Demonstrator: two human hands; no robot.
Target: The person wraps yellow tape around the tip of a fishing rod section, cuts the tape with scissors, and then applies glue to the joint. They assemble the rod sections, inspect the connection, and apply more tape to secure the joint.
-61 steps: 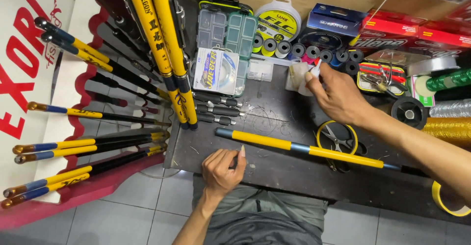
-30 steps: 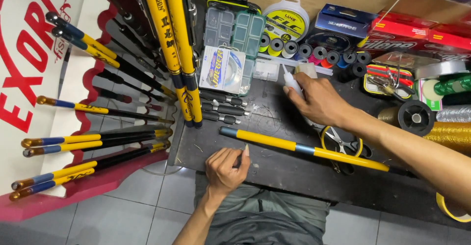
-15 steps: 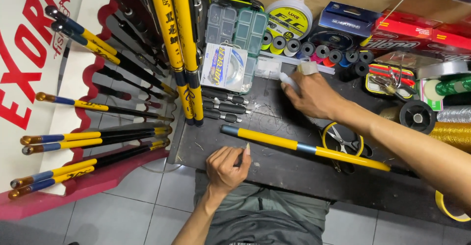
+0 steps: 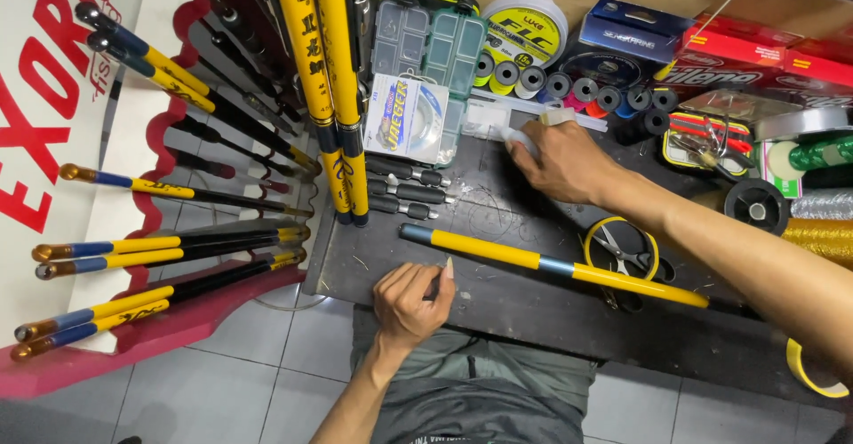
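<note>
1. Looking down through the head view, I see my left hand resting near the front edge of the dark worktable, fingers curled in loosely with the thumb up; something thin seems pinched between thumb and forefinger, but I cannot tell what it is.
2. My right hand reaches across to the back of the table, knuckles up, fingers closed around a small pale object whose end pokes out toward the left; I cannot make out what kind of thing it is.
3. Between my two hands lies a yellow rod section with a blue band and a dark end, running at a slant from left to right across the table, touched by neither hand.
4. A pair of scissors lies inside a yellow ring just behind the rod's right part, below my right forearm.
5. Just left of my right hand sit a flat packet of fishing line and a clear compartment box behind it.
6. A row of small line spools stands behind my right hand.
7. Two upright yellow rods lean at the table's left edge, and more yellow-and-black rods lie in a red rack off to the left.
</note>
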